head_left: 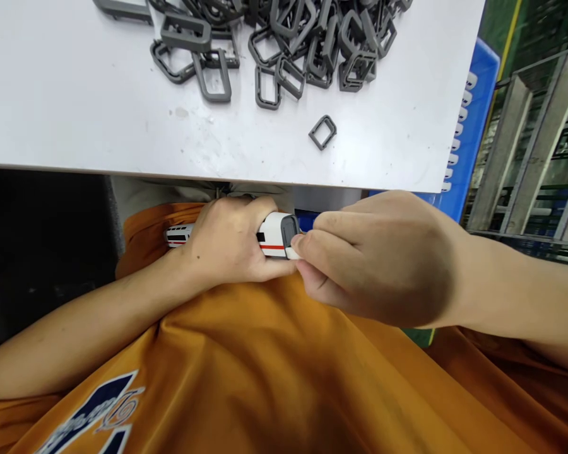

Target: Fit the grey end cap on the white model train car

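My left hand [231,243] is wrapped around a white toy train car [271,238] with a red stripe and dark windows, held in my lap below the table edge. Its other end [178,234] sticks out to the left of my fist. My right hand [378,255] pinches a small grey frame piece [289,230] against the right end of the train car. Both hands rest over my orange shirt [265,366].
A white table [76,107] lies ahead, with a heap of several grey plastic frames [284,44] at its far side and one loose frame [322,132] nearer the edge. A blue crate [468,132] and metal racking [525,145] stand to the right.
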Motion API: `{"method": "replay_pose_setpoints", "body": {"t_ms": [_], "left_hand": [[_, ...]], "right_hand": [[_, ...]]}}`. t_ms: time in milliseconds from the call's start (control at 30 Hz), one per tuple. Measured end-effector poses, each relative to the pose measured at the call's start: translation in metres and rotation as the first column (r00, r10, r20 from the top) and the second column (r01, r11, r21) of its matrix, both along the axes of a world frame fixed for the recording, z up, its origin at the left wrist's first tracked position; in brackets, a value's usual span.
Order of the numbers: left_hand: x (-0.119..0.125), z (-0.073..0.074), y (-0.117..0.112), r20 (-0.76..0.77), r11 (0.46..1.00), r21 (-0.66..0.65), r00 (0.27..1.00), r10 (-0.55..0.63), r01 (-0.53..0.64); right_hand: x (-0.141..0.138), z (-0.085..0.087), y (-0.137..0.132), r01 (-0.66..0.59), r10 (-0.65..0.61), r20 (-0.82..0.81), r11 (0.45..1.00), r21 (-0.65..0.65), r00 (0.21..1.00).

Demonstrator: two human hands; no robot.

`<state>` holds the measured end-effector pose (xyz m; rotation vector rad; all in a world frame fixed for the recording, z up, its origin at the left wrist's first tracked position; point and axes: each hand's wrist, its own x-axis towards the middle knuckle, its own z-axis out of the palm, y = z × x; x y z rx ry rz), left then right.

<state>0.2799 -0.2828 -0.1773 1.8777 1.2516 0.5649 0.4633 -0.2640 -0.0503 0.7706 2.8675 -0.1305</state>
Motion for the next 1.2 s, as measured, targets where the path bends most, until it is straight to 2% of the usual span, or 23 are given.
{"method": "replay_pose_setpoints", "body": {"t_ms": [200,267,433,533,700,800,967,1100,1200], "left_hand": [[-0.002,0.004,0.001,-0.045,0.997,-0.069,0.999,-0.020,0.017],[-0.007,0.003,0.001,0.019,0.998,-0.052,1.000,-0.025,0.026],[-0.017,-0.002,-0.001,0.269,0.995,0.081,0.960,-0.076,0.056],[-0.019,-0.004,-0.002,0.275,0.985,0.123,0.950,-0.148,0.118],[-0.016,-0.005,-0.003,0.299,0.973,0.209,0.942,-0.155,0.093],[-0.014,-0.005,-0.004,0.281,0.972,0.215,0.947,-0.153,0.093],[-0.011,-0.009,-0.006,0.250,0.969,0.231,0.957,-0.148,0.090],[-0.011,-0.011,-0.005,0.209,0.971,0.221,0.968,-0.140,0.093],[-0.013,-0.008,-0.002,0.211,0.970,0.225,0.968,-0.138,0.089]], "right_hand": [[-0.001,-0.009,-0.003,-0.044,0.045,-0.046,0.999,0.025,0.998],[0.001,-0.006,0.003,-0.037,0.037,-0.080,0.999,-0.006,0.996],[0.015,0.005,0.022,0.068,-0.083,-0.129,0.991,-0.114,0.988],[0.018,0.003,0.027,0.098,-0.109,-0.078,0.986,-0.132,0.991],[0.009,0.002,0.028,0.081,-0.080,0.018,0.986,-0.143,0.997],[-0.003,0.006,0.030,0.079,-0.048,0.180,0.983,-0.167,0.982],[-0.023,0.007,0.032,0.100,0.010,0.424,0.967,-0.236,0.906],[-0.023,0.006,0.034,0.146,-0.028,0.435,0.959,-0.241,0.900],[-0.014,0.008,0.035,0.135,-0.043,0.352,0.961,-0.242,0.935]]}}
